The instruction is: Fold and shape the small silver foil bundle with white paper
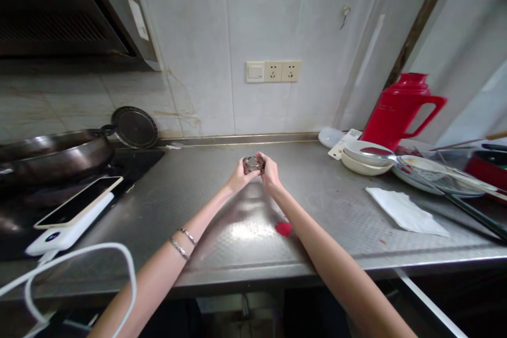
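Both arms reach forward over the steel counter (317, 185). Between the hands is a small, dark, see-through object (252, 163) with a shiny, faceted look, perhaps glass; its exact kind is too small to make out. My left hand (238, 175) grips it from the left side, thumb along its near edge. From the other side my right hand (269, 171) closes round it, fingers curled over the far edge. A small red piece (283, 229) lies on the counter beside my right forearm, partly hidden by it.
At left, a large pan (75, 156) stands on the black stove, with a phone (81, 202) on a white power bank (69, 227) and a looping white cable. A red thermos (398, 108), stacked bowls (366, 161) and a white napkin (406, 211) are at right.
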`<state>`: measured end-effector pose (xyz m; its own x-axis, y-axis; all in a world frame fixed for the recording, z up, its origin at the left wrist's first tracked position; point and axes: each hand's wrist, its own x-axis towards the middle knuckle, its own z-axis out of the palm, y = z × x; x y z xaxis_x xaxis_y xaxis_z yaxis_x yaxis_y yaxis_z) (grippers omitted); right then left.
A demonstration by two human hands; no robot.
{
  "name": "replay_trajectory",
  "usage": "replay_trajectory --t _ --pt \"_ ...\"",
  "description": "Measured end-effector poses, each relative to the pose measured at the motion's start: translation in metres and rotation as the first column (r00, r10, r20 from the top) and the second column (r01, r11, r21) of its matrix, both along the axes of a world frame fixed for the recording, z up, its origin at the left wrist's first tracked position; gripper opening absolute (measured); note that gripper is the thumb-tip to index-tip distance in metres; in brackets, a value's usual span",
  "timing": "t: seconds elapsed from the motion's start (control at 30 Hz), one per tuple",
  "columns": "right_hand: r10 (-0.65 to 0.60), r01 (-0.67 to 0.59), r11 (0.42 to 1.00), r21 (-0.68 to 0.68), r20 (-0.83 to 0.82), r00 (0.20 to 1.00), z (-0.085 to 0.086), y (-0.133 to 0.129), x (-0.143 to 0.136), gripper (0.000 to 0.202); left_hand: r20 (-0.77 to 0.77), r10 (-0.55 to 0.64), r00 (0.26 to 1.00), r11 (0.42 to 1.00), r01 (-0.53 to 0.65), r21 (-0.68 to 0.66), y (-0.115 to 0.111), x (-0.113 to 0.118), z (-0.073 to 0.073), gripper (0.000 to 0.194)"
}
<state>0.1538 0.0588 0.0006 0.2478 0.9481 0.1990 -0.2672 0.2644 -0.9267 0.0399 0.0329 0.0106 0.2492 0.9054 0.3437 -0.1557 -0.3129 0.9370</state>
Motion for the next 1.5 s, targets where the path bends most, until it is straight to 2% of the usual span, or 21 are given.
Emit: replay_trajectory --t 0.1,0.23,0.37,0.47,0.6,0.73,0.8,0.87,0.97,1.03,1.1,1.2,1.27,1.37,1.5 --pt "-0.007 0.0 0.998 -0.063 -0.102 0.995 0.004 -0.001 0.003 0.033 -0.008 -0.095 0.995 0.995 0.095 0.008 -0.004 -0.004 0.008 0.043" --pt "0.042 -0.061 0.993 -0.101 -0.18 0.983 0.011 -0.009 0.001 0.03 -0.03 -0.071 0.997 0.997 0.07 -0.021 -0.008 -0.011 0.015 0.049" --pt "0.077 -0.096 0.991 -0.092 -0.197 0.977 0.017 -0.017 -0.004 0.03 -0.034 -0.064 0.997 0.995 0.061 -0.083 -0.011 -0.01 0.015 0.055" --pt "0.061 -0.077 0.993 -0.089 -0.174 0.983 0.018 -0.019 -0.003 0.029 -0.083 0.003 0.997 0.999 -0.008 -0.054 -0.013 -0.006 0.014 0.051" --pt "0.004 -0.014 0.997 -0.078 -0.13 0.992 0.017 -0.019 -0.003 0.027 -0.175 0.099 0.98 0.994 -0.091 0.052 -0.014 -0.004 0.013 0.045" --pt "-0.037 0.034 0.999 -0.041 -0.083 0.996 0.014 -0.021 -0.01 0.024 -0.218 0.296 0.93 0.955 -0.284 0.085 -0.012 -0.005 0.01 0.053" --pt "-0.063 0.062 0.998 -0.021 -0.059 0.996 0.011 -0.022 -0.012 0.025 -0.214 0.354 0.911 0.935 -0.347 0.07 -0.01 -0.004 0.005 0.06" --pt "-0.089 0.088 0.996 -0.014 -0.05 0.995 0.009 -0.02 -0.011 0.024 -0.179 0.319 0.93 0.948 -0.316 0.047 -0.009 -0.003 -0.001 0.063" --pt "-0.101 0.099 0.994 -0.042 -0.068 0.993 0.009 -0.014 -0.004 0.024 -0.083 0.108 0.991 0.994 -0.107 0.023 -0.008 0.001 -0.006 0.054" --pt "-0.098 0.093 0.994 -0.062 -0.085 0.992 0.011 -0.01 0.002 0.027 -0.03 -0.002 1.0 1.0 0.003 0.022 -0.008 0.001 -0.006 0.047" --pt "-0.079 0.071 0.995 -0.074 -0.098 0.992 0.014 -0.008 0.006 0.029 -0.012 0.018 1.0 1.0 -0.018 0.015 -0.009 0.0 -0.002 0.05" --pt "-0.014 0.006 0.997 -0.072 -0.106 0.994 0.019 -0.01 0.007 0.031 -0.065 0.102 0.993 0.995 -0.102 -0.007 -0.01 -0.005 0.005 0.058" --pt "0.023 -0.031 0.997 -0.07 -0.113 0.993 0.022 -0.015 0.004 0.03 -0.118 0.074 0.99 0.997 -0.076 -0.01 -0.009 -0.008 0.007 0.055" --pt "0.051 -0.063 0.995 -0.081 -0.145 0.988 0.024 -0.022 -0.001 0.027 -0.133 0.053 0.99 0.999 -0.053 0.003 -0.008 -0.011 0.006 0.052" --pt "0.021 -0.039 0.996 -0.076 -0.224 0.974 0.025 -0.026 -0.007 0.023 -0.13 0.092 0.987 0.994 -0.082 0.073 -0.006 -0.01 -0.001 0.062"
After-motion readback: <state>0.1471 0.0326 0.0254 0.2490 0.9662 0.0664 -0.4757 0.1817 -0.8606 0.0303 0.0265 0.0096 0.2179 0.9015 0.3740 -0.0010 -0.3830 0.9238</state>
